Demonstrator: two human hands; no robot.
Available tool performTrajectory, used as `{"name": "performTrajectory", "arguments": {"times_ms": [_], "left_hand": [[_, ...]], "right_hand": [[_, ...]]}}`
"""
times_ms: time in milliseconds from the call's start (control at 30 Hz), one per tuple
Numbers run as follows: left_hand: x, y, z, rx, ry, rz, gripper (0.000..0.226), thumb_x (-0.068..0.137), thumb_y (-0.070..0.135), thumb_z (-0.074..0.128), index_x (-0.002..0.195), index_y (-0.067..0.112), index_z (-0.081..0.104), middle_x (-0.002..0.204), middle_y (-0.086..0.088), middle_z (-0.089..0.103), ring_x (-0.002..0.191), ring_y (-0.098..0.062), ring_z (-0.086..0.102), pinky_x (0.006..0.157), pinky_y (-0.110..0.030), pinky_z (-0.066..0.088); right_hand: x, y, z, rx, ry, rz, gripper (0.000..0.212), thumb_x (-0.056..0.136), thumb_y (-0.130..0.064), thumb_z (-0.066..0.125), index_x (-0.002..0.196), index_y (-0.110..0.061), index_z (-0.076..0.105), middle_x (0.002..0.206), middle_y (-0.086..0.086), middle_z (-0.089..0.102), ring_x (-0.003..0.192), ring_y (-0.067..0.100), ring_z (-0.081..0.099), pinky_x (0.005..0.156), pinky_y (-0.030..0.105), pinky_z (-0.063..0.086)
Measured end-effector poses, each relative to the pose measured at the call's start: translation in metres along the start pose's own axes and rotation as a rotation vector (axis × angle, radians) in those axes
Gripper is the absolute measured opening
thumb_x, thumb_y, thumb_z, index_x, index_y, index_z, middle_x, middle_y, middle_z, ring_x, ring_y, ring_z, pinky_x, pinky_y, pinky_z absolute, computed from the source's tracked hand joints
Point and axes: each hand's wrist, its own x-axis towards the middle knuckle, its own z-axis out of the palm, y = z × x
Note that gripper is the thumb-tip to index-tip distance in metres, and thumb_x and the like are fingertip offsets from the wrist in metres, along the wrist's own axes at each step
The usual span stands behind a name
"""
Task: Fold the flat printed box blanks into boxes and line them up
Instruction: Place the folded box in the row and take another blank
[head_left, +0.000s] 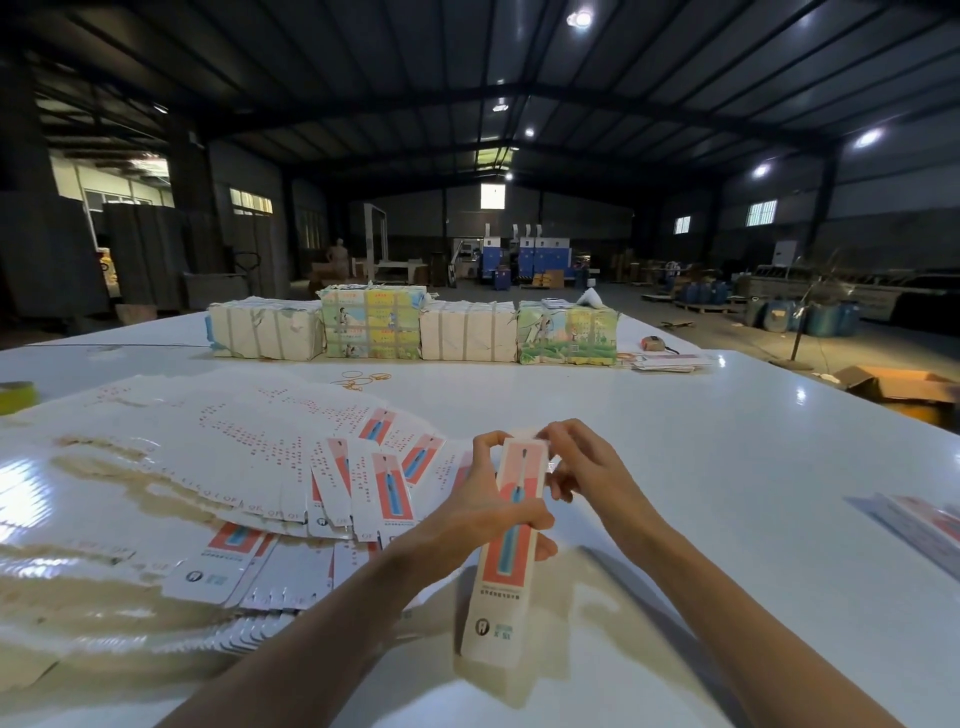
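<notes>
- The box (498, 597) is smeared by motion at its lower end (its small print cannot be read)
- The left hand (483, 512) covers the box's middle
- The right hand (582, 467) masks the top end, so the flap's state cannot be told
- The flat blanks (182, 467) blur towards the left edge, which cuts them off
- A second stack (924, 525) is cut off by the right edge
</notes>
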Motion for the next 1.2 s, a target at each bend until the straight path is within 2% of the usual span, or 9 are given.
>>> {"name": "performTrajectory", "arguments": {"times_ms": [67, 133, 300, 500, 633, 767, 933, 1067, 1200], "left_hand": [[0.0, 0.0, 0.0, -0.007, -0.021, -0.007, 0.095, 0.065, 0.037, 0.09, 0.128, 0.062, 0.022, 0.116, 0.013, 0.059, 0.097, -0.021, 0.076, 0.073, -0.031, 0.066], [0.0, -0.001, 0.0, 0.005, -0.043, 0.002, 0.096, 0.065, 0.036, 0.091, 0.123, 0.071, 0.022, 0.115, 0.014, 0.059, 0.095, -0.02, 0.076, 0.068, -0.027, 0.065], [-0.001, -0.002, 0.0, 0.027, -0.039, 0.026, 0.095, 0.064, 0.035, 0.091, 0.116, 0.075, 0.023, 0.109, 0.008, 0.061, 0.086, 0.0, 0.075, 0.061, -0.024, 0.062], [0.0, -0.002, 0.002, -0.013, -0.041, 0.011, 0.093, 0.066, 0.033, 0.088, 0.118, 0.074, 0.023, 0.114, 0.005, 0.062, 0.085, -0.018, 0.08, 0.067, -0.032, 0.066], [0.001, -0.002, -0.001, 0.01, 0.011, 0.023, 0.094, 0.063, 0.035, 0.088, 0.107, 0.082, 0.02, 0.104, 0.011, 0.06, 0.075, 0.0, 0.075, 0.053, -0.019, 0.058], [-0.005, 0.0, 0.001, 0.104, 0.034, 0.051, 0.094, 0.064, 0.044, 0.087, 0.109, 0.083, 0.015, 0.1, 0.019, 0.059, 0.079, 0.015, 0.068, 0.048, -0.012, 0.052], [-0.008, 0.001, 0.001, 0.102, 0.016, 0.115, 0.097, 0.064, 0.041, 0.087, 0.12, 0.075, 0.016, 0.102, 0.015, 0.059, 0.082, 0.004, 0.074, 0.052, -0.019, 0.057], [-0.01, 0.005, 0.001, 0.157, 0.027, 0.13, 0.104, 0.063, 0.042, 0.088, 0.13, 0.068, 0.012, 0.104, 0.016, 0.06, 0.079, -0.015, 0.078, 0.054, -0.019, 0.058], [-0.01, 0.005, 0.001, 0.146, 0.015, 0.168, 0.105, 0.064, 0.038, 0.089, 0.132, 0.071, 0.016, 0.107, 0.011, 0.062, 0.082, -0.024, 0.078, 0.059, -0.025, 0.062]], "right_hand": [[0.002, 0.0, -0.002, 0.109, 0.084, 0.043, 0.03, 0.11, -0.042, 0.052, 0.117, -0.014, 0.06, 0.105, 0.014, 0.073, 0.062, 0.021, 0.059, 0.063, 0.033, 0.05], [0.004, 0.001, -0.004, 0.146, 0.113, 0.105, 0.025, 0.108, -0.037, 0.057, 0.12, -0.016, 0.061, 0.1, 0.014, 0.075, 0.056, 0.021, 0.056, 0.062, 0.036, 0.048], [0.004, 0.003, -0.008, 0.032, 0.051, -0.014, 0.021, 0.11, -0.022, 0.056, 0.12, -0.016, 0.074, 0.088, 0.012, 0.078, 0.062, 0.025, 0.059, 0.059, 0.027, 0.052], [0.006, 0.004, -0.009, -0.206, 0.061, -0.269, 0.022, 0.109, -0.007, 0.053, 0.111, -0.014, 0.074, 0.09, 0.003, 0.076, 0.069, 0.022, 0.066, 0.061, 0.025, 0.054], [0.007, 0.005, -0.008, -0.231, 0.008, -0.239, 0.024, 0.113, -0.02, 0.048, 0.113, -0.021, 0.072, 0.098, -0.008, 0.076, 0.089, 0.021, 0.074, 0.076, 0.029, 0.062], [0.006, 0.0, -0.002, -0.02, 0.014, -0.121, 0.027, 0.111, -0.029, 0.052, 0.107, -0.013, 0.074, 0.098, 0.0, 0.077, 0.098, 0.023, 0.076, 0.078, 0.032, 0.064], [0.007, -0.005, -0.003, 0.167, 0.062, 0.064, 0.019, 0.104, -0.02, 0.065, 0.099, -0.01, 0.08, 0.094, 0.005, 0.078, 0.095, 0.028, 0.078, 0.074, 0.03, 0.062], [0.006, -0.008, -0.006, 0.232, 0.056, 0.077, 0.019, 0.102, -0.017, 0.068, 0.092, -0.012, 0.083, 0.095, 0.011, 0.079, 0.092, 0.027, 0.078, 0.074, 0.03, 0.062], [0.005, -0.008, -0.007, 0.231, 0.06, 0.09, 0.021, 0.102, -0.015, 0.068, 0.087, -0.015, 0.084, 0.093, 0.013, 0.078, 0.09, 0.028, 0.078, 0.073, 0.03, 0.062]]}}
